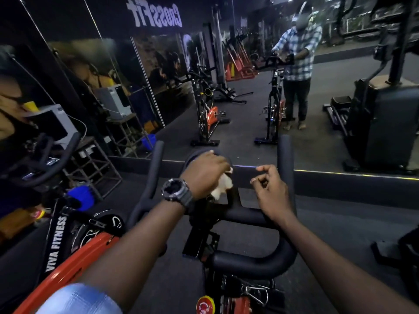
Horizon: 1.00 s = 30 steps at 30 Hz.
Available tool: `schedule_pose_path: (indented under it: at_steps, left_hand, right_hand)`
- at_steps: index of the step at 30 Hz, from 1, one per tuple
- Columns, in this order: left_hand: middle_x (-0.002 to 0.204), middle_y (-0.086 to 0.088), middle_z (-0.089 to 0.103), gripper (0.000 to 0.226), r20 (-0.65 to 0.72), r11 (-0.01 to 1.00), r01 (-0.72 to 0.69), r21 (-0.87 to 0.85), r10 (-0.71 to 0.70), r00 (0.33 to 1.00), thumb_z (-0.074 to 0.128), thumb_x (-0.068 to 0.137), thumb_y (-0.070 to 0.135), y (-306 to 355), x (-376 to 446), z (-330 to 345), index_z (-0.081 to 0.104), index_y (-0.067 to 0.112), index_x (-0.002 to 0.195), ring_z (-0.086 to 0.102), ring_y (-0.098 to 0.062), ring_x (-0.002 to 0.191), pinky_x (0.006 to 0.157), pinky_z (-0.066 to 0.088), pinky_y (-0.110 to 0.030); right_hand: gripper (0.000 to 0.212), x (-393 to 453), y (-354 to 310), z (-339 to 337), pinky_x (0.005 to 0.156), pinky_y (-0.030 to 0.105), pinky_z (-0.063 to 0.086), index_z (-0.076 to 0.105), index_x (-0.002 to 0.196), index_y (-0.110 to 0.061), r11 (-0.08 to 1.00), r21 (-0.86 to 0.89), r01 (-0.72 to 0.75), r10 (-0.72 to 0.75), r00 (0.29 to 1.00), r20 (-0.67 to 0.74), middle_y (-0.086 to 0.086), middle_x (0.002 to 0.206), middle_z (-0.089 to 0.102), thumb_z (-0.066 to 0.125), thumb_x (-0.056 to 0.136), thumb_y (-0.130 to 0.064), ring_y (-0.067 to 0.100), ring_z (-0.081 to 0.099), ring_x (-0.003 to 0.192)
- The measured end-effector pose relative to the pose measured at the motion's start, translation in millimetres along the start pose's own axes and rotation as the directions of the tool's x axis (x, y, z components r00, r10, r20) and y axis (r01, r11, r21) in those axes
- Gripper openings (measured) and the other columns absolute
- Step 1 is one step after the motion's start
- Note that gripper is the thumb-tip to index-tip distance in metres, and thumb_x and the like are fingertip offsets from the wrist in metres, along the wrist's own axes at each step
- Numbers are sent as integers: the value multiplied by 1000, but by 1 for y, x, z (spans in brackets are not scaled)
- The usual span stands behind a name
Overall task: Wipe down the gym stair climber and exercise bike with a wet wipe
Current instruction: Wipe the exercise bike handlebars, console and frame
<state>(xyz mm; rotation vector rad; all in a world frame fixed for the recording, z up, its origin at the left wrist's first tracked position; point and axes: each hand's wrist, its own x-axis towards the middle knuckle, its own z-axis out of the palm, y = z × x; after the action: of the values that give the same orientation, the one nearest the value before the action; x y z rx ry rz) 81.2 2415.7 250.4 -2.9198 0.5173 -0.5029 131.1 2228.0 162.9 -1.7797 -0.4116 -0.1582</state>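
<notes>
While my left hand (205, 173) is clamped on the wet wipe (223, 185), pressing it against the console at the middle of the exercise bike (254, 259) handlebars, I judge the bike step is under way. My right hand (271, 189) hovers just beside it, fingers loosely curled and holding nothing. Next I would drag the wipe outward along the grips. The stair climber (383, 123) stands well apart at far right.

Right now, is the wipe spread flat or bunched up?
Bunched up: the wipe shows as a crumpled white wad under the left hand, pressed against the bike's handlebar.
</notes>
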Motion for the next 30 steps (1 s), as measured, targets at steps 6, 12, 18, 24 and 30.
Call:
schedule_pose_path:
  at_steps: [6, 12, 18, 24, 30]
  left_hand:
    - [109, -6, 62, 45, -236, 920, 244, -306, -321, 917, 37, 68, 9, -41, -19, 13, 64, 10, 105, 59, -28, 102, 92, 47, -40]
    - [163, -12, 4, 73, -257, 785, 486, -385, -597, 760, 33, 93, 40, 21, -50, 67, 11, 8, 155, 0, -27, 150, 122, 4, -38]
    - [161, -14, 10, 77, -332, 791, 546, -278, -612, 718, 37, 96, 50, 24, -38, 68, 12, 7, 154, 7, -31, 149, 121, 14, -42]
    - [100, -2, 63, 37, -229, 636, 585, -504, -751, 619, 49, 91, 55, -7, -4, 28, 64, 21, 97, 59, -25, 95, 80, 42, -34]
    - [67, 5, 65, 54, 141, 34, 384, -923, -897, 419, 62, 76, 64, -15, -34, 57, 70, 11, 77, 57, -11, 69, 66, 45, -32]
  right_hand:
    - [22, -2, 0, -1, 65, 25, 43, 50, 106, -29, 1000, 3, 6, -6, 1000, -1, -6, 77, 65, 60, 93, -14, 5, 58, 68]
    - [21, 1, 1, 1, 66, 24, 43, 50, 106, -28, 1000, -1, 0, 0, 1000, 18, -4, 78, 66, 60, 93, -15, 7, 59, 69]
    - [15, -2, 1, 5, 71, 33, 48, 53, 101, -26, 993, -102, 52, -44, 996, 78, -6, 75, 63, 64, 92, -20, 8, 59, 68]
    - [28, -25, -5, 19, 69, 36, 49, 45, 100, -28, 770, -521, 370, -256, 925, 279, -11, 94, 53, 58, 88, -50, 15, 58, 88]
    - [29, -26, -5, 19, 67, 35, 47, 44, 101, -28, 753, -539, 377, -276, 925, 262, -10, 95, 55, 56, 89, -51, 17, 61, 88]
